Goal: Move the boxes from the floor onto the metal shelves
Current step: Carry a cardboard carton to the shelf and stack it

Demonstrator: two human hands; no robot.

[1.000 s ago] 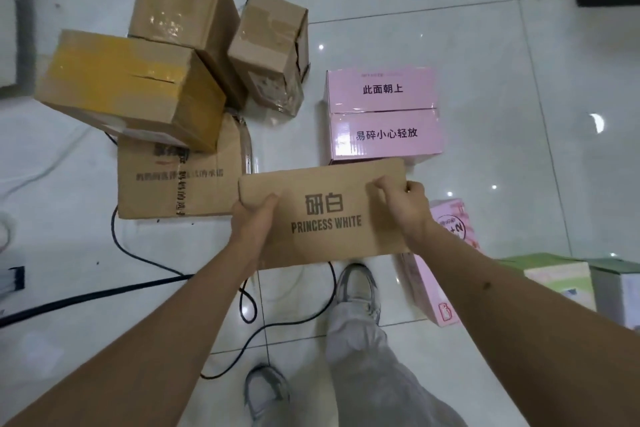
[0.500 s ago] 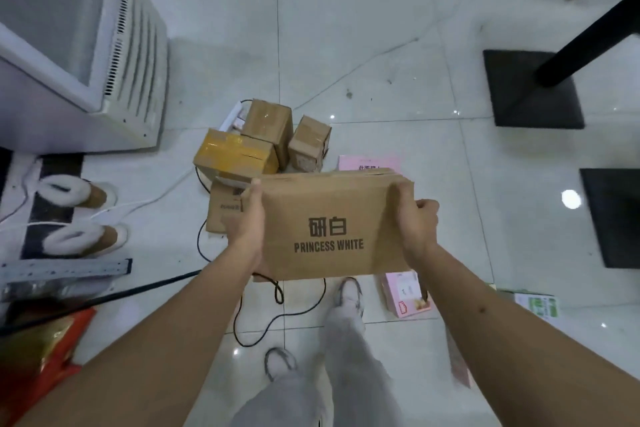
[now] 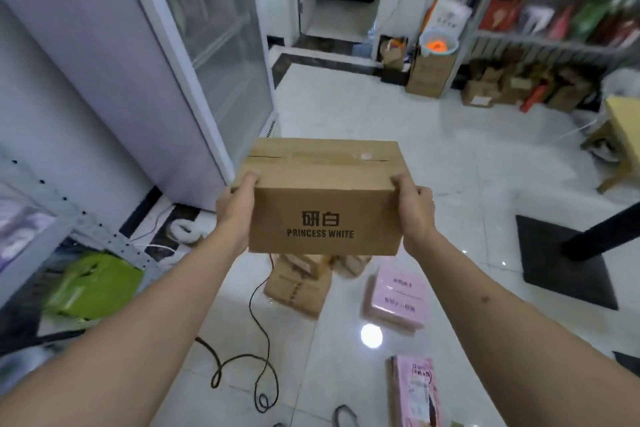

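One "PRINCESS WHITE" box [image 3: 325,198] held up off the floor [image 3: 467,163], left hand [image 3: 235,211] and right hand [image 3: 414,210] clamped on its two ends, fingers hooked over the top edge. Below: two pink boxes [image 3: 394,298], one cut off at the bottom edge; brown boxes [image 3: 298,282] behind it blurred, can't count. Metal shelves [image 3: 554,42] far right.

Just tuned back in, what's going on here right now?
A person is carrying a cardboard box printed PRINCESS WHITE, with the left hand gripping one end and the right hand the other, held up off the floor. More boxes remain on the tiles below: a brown cardboard pile and a pink box. A metal shelf unit stands at the far right, and nothing from the floor is being placed on it yet.
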